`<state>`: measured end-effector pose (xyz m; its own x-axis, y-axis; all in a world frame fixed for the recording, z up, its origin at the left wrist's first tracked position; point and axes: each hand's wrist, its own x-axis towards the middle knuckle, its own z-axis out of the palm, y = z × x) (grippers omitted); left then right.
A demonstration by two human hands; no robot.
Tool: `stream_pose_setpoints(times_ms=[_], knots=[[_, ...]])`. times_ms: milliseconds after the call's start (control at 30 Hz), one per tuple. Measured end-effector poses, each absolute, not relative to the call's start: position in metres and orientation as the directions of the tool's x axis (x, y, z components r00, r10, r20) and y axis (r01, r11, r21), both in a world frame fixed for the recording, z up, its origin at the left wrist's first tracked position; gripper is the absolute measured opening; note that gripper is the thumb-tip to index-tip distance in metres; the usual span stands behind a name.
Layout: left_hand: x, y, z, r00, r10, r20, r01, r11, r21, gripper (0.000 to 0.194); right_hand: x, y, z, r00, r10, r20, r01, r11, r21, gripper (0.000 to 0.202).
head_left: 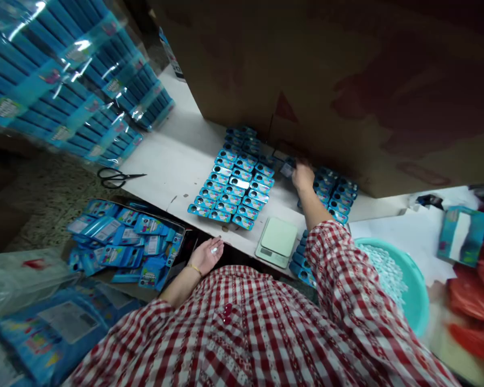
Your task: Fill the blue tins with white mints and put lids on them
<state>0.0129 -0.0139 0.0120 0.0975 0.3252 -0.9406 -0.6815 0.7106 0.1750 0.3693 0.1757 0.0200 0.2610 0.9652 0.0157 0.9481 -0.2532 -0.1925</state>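
Right hand (304,174), seen by the head view at the upper centre of the frame, seems to pinch the right edge of a small blue packet with a white label (286,170). This packet lies just to the left of its fingertips; it is dim there, so I cannot tell its long axis surely. Left hand (205,256) is farther from it, at the lower centre, palm upward and fingers loose, with a small white piece (214,250) resting on it. Between this hand and the packet stands a block of blue printed cardboard packs (237,185) in 3 columns. Behind the packet, a large brown cardboard carton (326,97) closes the way. Below are a pale green digital scale (279,236) and, at lower right, a turquoise round plastic basin (419,301).
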Motion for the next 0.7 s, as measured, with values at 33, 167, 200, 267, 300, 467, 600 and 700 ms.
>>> stream_pose_setpoints(times_ms=[33, 167, 200, 267, 300, 467, 600, 700], knots=[[0.01, -0.015, 0.013, 0.078, 0.315, -0.946, -0.688, 0.703, 0.178, 0.021, 0.367, 0.192, 0.015, 0.277, 0.961, -0.004, 0.941, -0.272, -0.203, 0.043], [0.003, -0.021, 0.015, 0.03, 0.285, -0.958, -0.691, 0.698, 0.186, 0.02, 0.347, 0.241, -0.001, 0.241, 0.968, -0.068, 0.923, -0.25, -0.293, 0.043], [0.002, -0.021, 0.015, 0.024, 0.284, -0.958, -0.69, 0.699, 0.19, 0.019, 0.341, 0.248, -0.005, 0.218, 0.971, -0.1, 0.917, -0.239, -0.32, 0.043], [0.0, -0.021, 0.016, 0.025, 0.286, -0.958, -0.683, 0.705, 0.193, 0.018, 0.332, 0.257, -0.008, 0.18, 0.97, -0.166, 0.905, -0.229, -0.359, 0.044], [-0.001, -0.02, 0.016, 0.027, 0.288, -0.957, -0.677, 0.71, 0.194, 0.018, 0.33, 0.257, -0.008, 0.166, 0.97, -0.179, 0.901, -0.223, -0.372, 0.046], [0.0, -0.006, 0.014, 0.06, 0.311, -0.948, -0.641, 0.74, 0.203, 0.02, 0.36, 0.192, 0.007, 0.209, 0.977, -0.046, 0.907, -0.211, -0.364, 0.046], [0.011, 0.007, 0.015, 0.135, 0.359, -0.924, -0.619, 0.759, 0.204, 0.022, 0.396, 0.08, 0.014, 0.233, 0.972, 0.03, 0.962, -0.226, -0.156, 0.033], [0.022, 0.011, 0.018, 0.187, 0.379, -0.906, -0.593, 0.779, 0.203, 0.024, 0.405, 0.027, 0.005, 0.21, 0.977, -0.03, 0.977, -0.209, 0.033, 0.029]])
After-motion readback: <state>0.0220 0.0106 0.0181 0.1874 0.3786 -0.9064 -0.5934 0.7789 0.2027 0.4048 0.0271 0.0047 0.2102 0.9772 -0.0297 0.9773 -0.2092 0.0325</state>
